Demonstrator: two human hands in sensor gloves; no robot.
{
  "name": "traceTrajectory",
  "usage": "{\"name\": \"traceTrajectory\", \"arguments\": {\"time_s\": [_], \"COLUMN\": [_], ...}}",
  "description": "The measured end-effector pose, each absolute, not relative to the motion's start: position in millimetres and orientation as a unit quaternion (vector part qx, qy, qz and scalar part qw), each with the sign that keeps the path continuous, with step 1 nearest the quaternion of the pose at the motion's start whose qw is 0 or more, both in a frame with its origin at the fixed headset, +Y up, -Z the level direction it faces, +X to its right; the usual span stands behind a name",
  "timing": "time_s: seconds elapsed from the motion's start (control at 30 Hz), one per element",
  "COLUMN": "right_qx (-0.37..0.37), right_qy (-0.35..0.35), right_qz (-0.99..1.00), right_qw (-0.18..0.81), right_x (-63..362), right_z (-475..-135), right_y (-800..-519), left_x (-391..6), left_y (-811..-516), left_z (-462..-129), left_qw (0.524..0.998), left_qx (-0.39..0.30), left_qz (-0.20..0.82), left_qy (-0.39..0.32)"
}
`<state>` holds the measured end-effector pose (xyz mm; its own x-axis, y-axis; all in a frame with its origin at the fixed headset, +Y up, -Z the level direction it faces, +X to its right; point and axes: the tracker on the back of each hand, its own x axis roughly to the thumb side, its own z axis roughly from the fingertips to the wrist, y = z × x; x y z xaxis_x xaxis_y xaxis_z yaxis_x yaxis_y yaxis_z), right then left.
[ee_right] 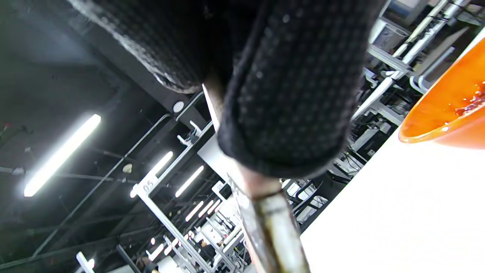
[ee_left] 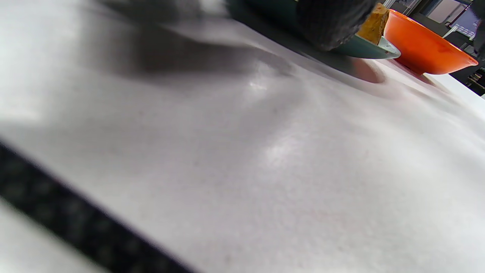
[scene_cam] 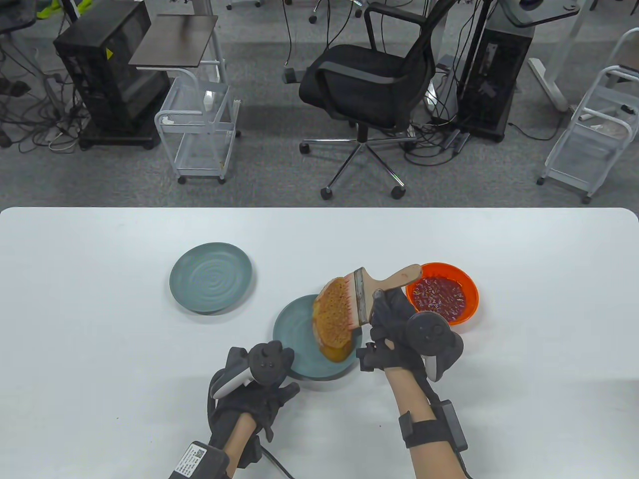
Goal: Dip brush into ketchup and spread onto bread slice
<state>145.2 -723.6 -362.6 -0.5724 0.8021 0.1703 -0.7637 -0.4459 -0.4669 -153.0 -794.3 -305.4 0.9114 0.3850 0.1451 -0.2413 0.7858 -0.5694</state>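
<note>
Wooden-handled and wide, the brush (scene_cam: 372,292) is sitting in the right hand (scene_cam: 394,324), whose grip is clenching round the handle just behind the metal ferrule. Its long axis is running from the handle end, up and right over the near rim of the orange ketchup bowl (scene_cam: 444,297), down and left to the reddened bristles. Those bristles are lying against the right-hand edge of the bread slice (scene_cam: 333,319), so the bread is lying directly to the left of the grip, close by, and the ketchup is lying just behind and to the right of it.

The bread slice is resting on the nearer teal plate (scene_cam: 304,344), leaning over that plate's right side, and its upper face is already looking orange-red. A second teal plate (scene_cam: 210,277) is standing well apart to the left on the white surface (scene_cam: 100,349).

The left hand (scene_cam: 254,389) is resting at the nearer plate's left rim; whether its grip is pinching the rim or only touching it, I cannot tell. The right hand is plainly the nearer one to the bread's face, so a spreading stroke would likely be sweeping leftward across the slice.
</note>
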Motion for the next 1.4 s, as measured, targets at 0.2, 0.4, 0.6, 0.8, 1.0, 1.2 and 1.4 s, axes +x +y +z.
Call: {"name": "traceTrajectory", "arguments": {"time_s": [0.2,0.4,0.6,0.8,1.0,1.2,1.4], "right_qx": [-0.034,-0.018,-0.038,-0.019,-0.015,-0.024,-0.013], "right_qy": [-0.182,-0.233,-0.219,-0.181,-0.268,-0.219,-0.220], "right_qz": [0.830,0.864,0.828,0.849,0.876,0.841,0.866], "right_qw": [0.526,0.445,0.514,0.496,0.400,0.494,0.448], "right_x": [121,132,136,111,133,126,121], "right_z": [-365,-364,-363,-364,-361,-362,-364], "right_y": [-741,-729,-725,-736,-720,-730,-730], "left_x": [-153,-153,-153,-155,-155,-153,-154], "left_y": [-795,-794,-794,-795,-794,-794,-795], "left_z": [-305,-305,-305,-305,-305,-305,-305], "left_qw": [0.935,0.936,0.936,0.934,0.935,0.935,0.933], "left_qx": [-0.281,-0.282,-0.284,-0.284,-0.285,-0.286,-0.286], "left_qz": [0.172,0.169,0.168,0.176,0.171,0.169,0.175], "left_qy": [-0.128,-0.129,-0.126,-0.128,-0.128,-0.127,-0.129]}}
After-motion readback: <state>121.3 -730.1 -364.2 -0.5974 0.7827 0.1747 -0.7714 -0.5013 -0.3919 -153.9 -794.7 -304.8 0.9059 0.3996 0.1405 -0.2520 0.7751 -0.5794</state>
